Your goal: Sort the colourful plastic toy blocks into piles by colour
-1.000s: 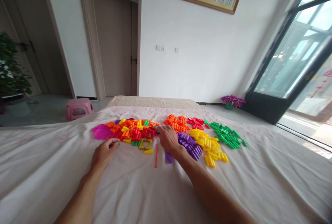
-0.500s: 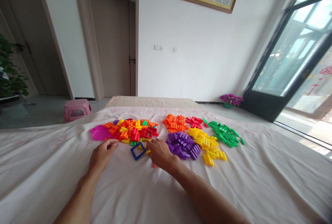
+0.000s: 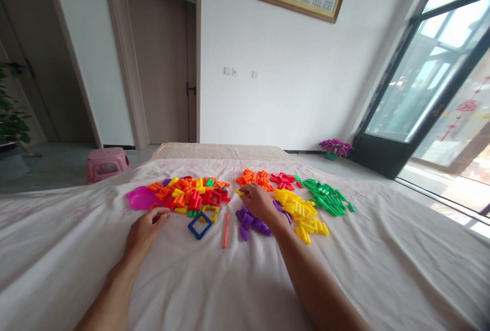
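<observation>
My right hand is closed, with a small yellow plastic block at its fingertips. It is over the left edge of the purple blocks, hiding part of them. My left hand rests on the cloth beside the mixed pile of blocks, fingers loosely curled, with a small gap at the thumb and nothing visible in them. Between my hands lie a blue square frame, a yellow square frame partly behind it, and a thin orange-red stick. Left of the mixed pile sits a magenta plastic dish.
Sorted heaps of orange, red, yellow and green blocks spread to the right. Everything lies on a wrinkled pale cloth. A pink stool stands on the floor at the left.
My right hand has moved up and right from beside the frames to the purple heap, now with a yellow block showing. The stick and yellow frame are uncovered. My left hand stays about in place.
</observation>
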`<state>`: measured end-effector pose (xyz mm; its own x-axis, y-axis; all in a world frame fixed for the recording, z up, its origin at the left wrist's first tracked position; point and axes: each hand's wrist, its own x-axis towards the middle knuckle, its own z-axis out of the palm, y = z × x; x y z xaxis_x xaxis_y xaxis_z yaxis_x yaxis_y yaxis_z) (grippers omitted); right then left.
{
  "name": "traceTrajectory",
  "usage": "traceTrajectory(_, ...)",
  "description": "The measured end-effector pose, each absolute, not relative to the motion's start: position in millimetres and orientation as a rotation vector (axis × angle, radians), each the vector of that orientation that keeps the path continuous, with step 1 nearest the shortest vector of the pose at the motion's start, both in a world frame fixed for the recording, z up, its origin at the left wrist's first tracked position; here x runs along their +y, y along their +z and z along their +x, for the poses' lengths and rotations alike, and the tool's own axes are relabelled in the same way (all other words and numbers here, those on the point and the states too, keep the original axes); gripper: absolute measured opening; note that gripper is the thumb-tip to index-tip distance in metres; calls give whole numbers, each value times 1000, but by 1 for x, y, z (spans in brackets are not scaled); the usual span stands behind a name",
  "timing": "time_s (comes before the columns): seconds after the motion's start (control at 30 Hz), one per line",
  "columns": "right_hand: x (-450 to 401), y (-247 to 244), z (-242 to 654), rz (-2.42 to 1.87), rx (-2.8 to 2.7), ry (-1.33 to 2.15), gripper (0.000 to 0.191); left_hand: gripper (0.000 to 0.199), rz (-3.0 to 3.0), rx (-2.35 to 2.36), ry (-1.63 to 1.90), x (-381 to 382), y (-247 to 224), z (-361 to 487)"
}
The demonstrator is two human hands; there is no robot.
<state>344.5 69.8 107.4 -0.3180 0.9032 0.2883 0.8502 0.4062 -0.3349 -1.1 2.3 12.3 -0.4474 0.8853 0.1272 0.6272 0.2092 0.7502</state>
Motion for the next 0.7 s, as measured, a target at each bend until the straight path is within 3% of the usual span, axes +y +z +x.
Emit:
traceTrajectory(0.43,83,132,460,-2232,-1850,-22,30,38,1446,2172,1037,4,5,-4)
traceTrajectory(0.7,82,132,459,-2121,-1838,-25,31,38,1454,2192,1023,4,5,-5)
